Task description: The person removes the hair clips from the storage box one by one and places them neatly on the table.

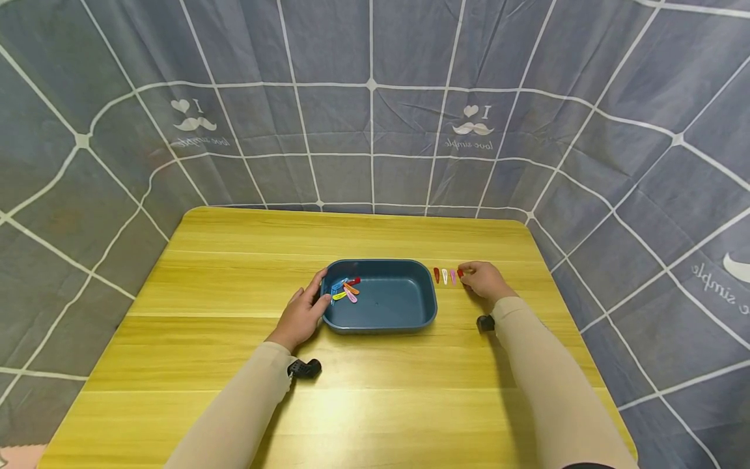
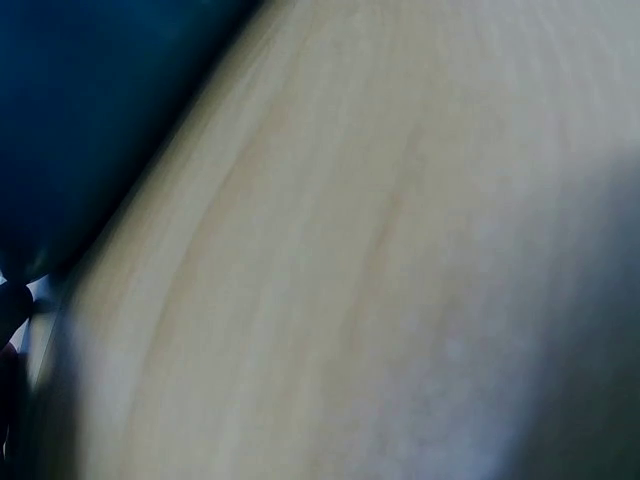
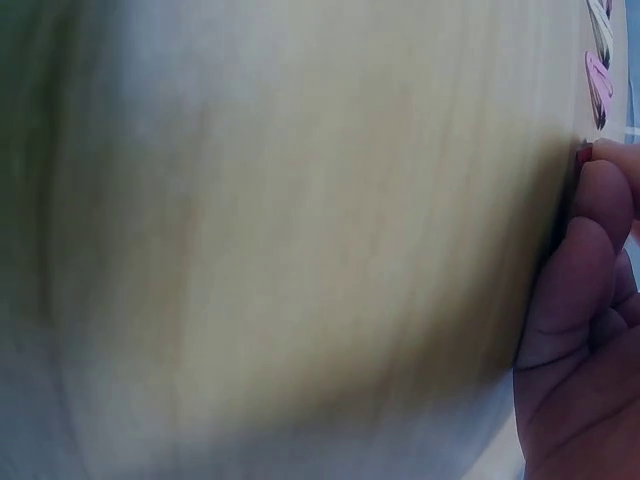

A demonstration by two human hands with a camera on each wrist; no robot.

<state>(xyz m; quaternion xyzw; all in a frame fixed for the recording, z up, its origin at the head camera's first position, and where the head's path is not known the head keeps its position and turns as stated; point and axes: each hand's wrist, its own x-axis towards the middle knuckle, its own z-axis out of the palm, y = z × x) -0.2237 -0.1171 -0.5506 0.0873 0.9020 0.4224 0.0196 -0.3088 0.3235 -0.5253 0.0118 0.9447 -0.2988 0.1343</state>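
Note:
A dark blue plastic basin [image 1: 381,327] sits on the table. At its left end, my left hand [image 1: 300,319] holds the rim, thumb over the edge and fingers along the outer side. Several colourful snap hair clips [image 1: 350,295] lie in a loose pile at the left inside the basin. Right of the basin, a dark red clip [image 1: 436,275], a white clip [image 1: 444,276] and a pink clip [image 1: 453,277] stand in a row. At the row's right end my right hand [image 1: 485,281] pinches a red hair clip [image 3: 584,154] by the tabletop, its fingers covering most of it.
The wooden table [image 1: 375,371] has rounded far corners. A grey-blue grid-patterned curtain [image 1: 404,124] hangs behind the table and on both sides. A small black wrist camera [image 1: 305,369] is on the left wrist, another black camera [image 1: 485,324] on the right.

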